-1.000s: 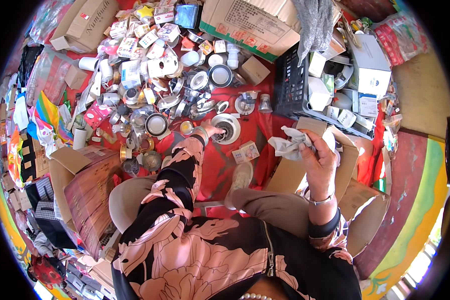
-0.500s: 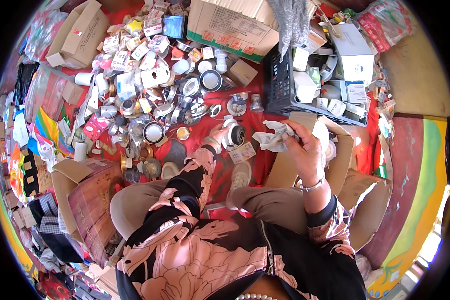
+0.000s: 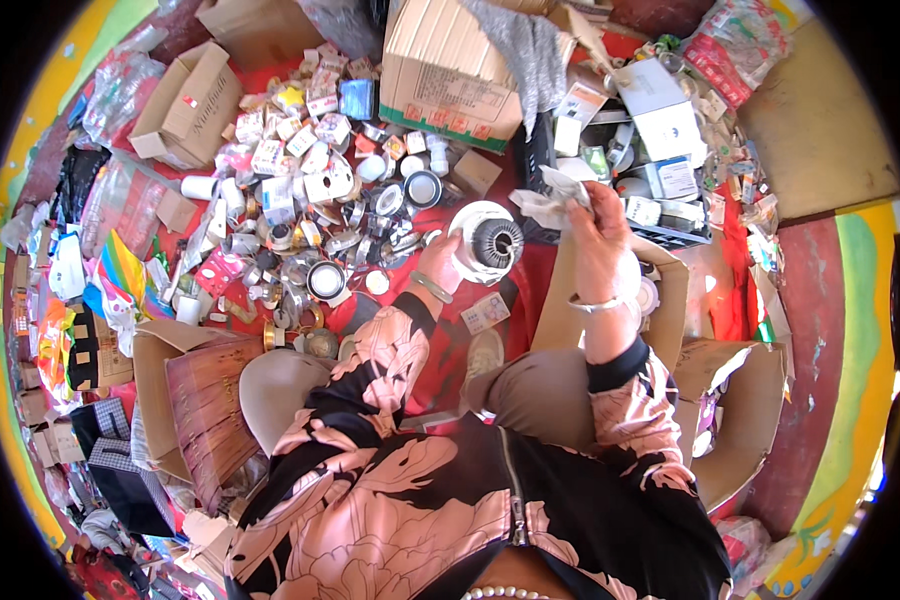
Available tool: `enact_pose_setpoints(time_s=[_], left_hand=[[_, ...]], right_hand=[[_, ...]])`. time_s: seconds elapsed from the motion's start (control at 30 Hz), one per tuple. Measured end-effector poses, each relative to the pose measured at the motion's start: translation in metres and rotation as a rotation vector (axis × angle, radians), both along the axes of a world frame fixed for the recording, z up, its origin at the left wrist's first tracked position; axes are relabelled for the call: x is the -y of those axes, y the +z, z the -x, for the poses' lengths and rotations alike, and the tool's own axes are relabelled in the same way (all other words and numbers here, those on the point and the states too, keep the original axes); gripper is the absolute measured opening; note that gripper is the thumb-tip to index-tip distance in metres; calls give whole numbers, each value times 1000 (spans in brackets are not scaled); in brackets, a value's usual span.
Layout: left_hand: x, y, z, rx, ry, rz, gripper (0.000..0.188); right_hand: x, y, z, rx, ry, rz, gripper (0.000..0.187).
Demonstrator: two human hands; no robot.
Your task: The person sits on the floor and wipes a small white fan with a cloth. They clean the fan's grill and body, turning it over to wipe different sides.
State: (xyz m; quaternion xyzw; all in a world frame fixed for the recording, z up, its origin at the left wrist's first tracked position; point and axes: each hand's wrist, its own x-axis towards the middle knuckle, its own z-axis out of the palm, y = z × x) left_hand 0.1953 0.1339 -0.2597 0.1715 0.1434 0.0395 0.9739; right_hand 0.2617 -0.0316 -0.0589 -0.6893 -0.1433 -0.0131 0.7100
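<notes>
Left hand (image 3: 440,268) gripping round white lamp fitting (image 3: 485,243), frame centre, dark finned core facing me. Right hand (image 3: 598,235) just right of it, fingers pinching crumpled white cloth (image 3: 553,198). I'm seeing red floor covering (image 3: 540,280) below, small boxes (image 3: 300,150) cluttering upper left.

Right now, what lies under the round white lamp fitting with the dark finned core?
The left hand holds the round white lamp fitting from below; beneath are red cloth and scattered metal parts, partly hidden by it.
</notes>
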Motion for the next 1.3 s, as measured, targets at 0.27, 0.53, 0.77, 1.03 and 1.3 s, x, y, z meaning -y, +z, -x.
enact_pose_setpoints(time_s=[0.27,0.53,0.77,1.03,1.3], left_hand=[[50,198,68,-5,194,-499,25],[39,204,145,21,332,-864,28],[10,181,152,59,409,-1211,24],[0,183,149,-7,438,-1147,25],[-2,163,146,-20,468,-1034,24]], right_hand=[[-12,48,77,827,57,725,23],[-12,56,144,964,224,548,24],[-46,56,109,461,56,545,11],[-65,49,132,801,222,483,13],[-57,45,124,942,266,731,16]])
